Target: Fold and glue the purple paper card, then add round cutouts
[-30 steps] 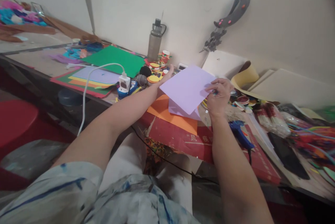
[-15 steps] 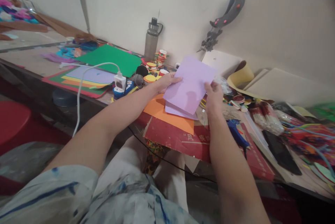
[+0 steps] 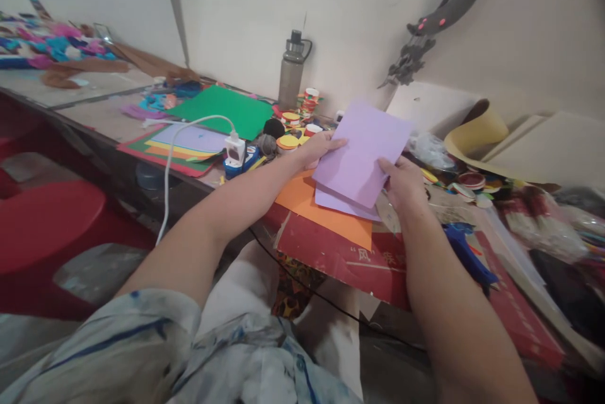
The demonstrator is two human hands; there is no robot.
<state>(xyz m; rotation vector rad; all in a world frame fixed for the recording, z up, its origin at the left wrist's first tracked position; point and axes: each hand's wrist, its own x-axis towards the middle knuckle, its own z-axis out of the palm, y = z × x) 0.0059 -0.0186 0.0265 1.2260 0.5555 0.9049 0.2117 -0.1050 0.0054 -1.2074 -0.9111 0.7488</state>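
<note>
A light purple sheet of craft paper (image 3: 366, 145) is held up, tilted, between my two hands. My left hand (image 3: 324, 147) pinches its left edge with the thumb on the front face. At the right edge, my right hand (image 3: 404, 183) grips it the same way, thumb in front; the fingers behind are hidden. Just below lies another purple sheet (image 3: 347, 203), partly covered by the held one. Under that rests an orange sheet (image 3: 326, 207), on a red cardboard piece (image 3: 340, 262) with white print.
A blue glue gun (image 3: 467, 256) lies right of my right forearm. To the left are a white plug (image 3: 235, 150) with a cable, a green sheet (image 3: 227, 108) and stacked coloured sheets (image 3: 189, 139). A grey bottle (image 3: 290, 73) stands by the wall. A red stool (image 3: 51, 221) is lower left.
My left hand, earlier behind the sheet, has come to its left edge and taken hold. My right hand has shifted its grip lower, thumb now in front. The camera view has swung left.
</note>
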